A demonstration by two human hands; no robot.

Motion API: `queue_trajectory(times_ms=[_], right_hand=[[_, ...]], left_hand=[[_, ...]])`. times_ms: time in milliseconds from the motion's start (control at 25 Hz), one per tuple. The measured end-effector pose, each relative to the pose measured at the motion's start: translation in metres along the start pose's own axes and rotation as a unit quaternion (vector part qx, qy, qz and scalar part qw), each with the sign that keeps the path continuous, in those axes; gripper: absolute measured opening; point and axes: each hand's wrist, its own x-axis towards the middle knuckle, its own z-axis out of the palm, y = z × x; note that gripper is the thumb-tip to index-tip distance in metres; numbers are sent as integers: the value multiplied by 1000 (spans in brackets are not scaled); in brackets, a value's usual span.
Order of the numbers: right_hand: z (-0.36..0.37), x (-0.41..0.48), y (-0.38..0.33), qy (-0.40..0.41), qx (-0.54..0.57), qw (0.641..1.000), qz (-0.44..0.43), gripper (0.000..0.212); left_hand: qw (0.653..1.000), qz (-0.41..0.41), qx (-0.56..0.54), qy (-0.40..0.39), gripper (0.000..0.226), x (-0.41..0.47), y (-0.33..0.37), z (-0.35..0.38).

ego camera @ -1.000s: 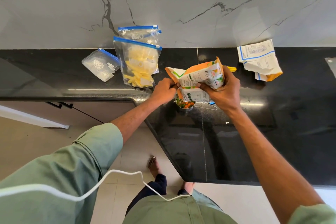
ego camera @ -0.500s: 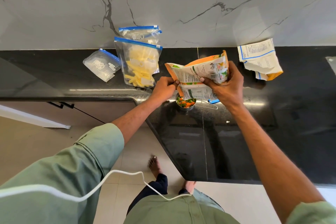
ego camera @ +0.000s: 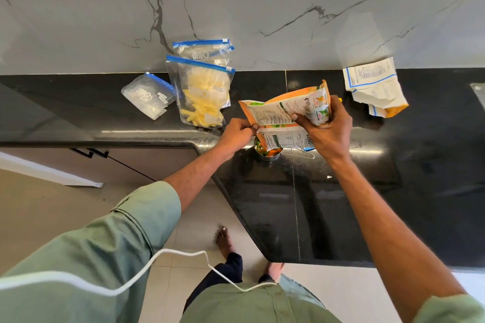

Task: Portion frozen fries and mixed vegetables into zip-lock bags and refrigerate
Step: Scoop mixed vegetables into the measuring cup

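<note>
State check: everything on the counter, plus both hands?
metal cup, holds mixed vegetables
vegetable packet, tipped over cup
left hand, pinching packet edge
right hand, gripping packet
fries bag, upright, part full
flat bag, lying empty
rear bag, upright, looks empty
torn packet, crumpled

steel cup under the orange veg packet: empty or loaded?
Loaded: orange and green vegetable pieces show inside the small steel cup, up near its rim.

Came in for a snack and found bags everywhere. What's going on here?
A person is portioning frozen food. Both hands hold an orange mixed-vegetable packet over a small steel cup: the left hand pinches its edge, the right hand grips the body. The cup already holds vegetables. A zip-lock bag of fries stands filled near the wall, and an empty zip-lock bag lies beside it.
</note>
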Motion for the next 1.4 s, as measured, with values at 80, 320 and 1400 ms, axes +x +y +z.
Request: queue_trajectory(times_ms=[80,320,1400], right_hand=[[0,-1,2,3,-6,1000,5,55],[3,-1,1,11,2,1000,0,51],[-2,1,-5,28,4,1000,-1,47]], left_hand=[[999,24,37,-3,24,-3,-3,1],[999,47,16,22,19,-10,6,1],[993,68,-63,78,27,-26,21,4]])
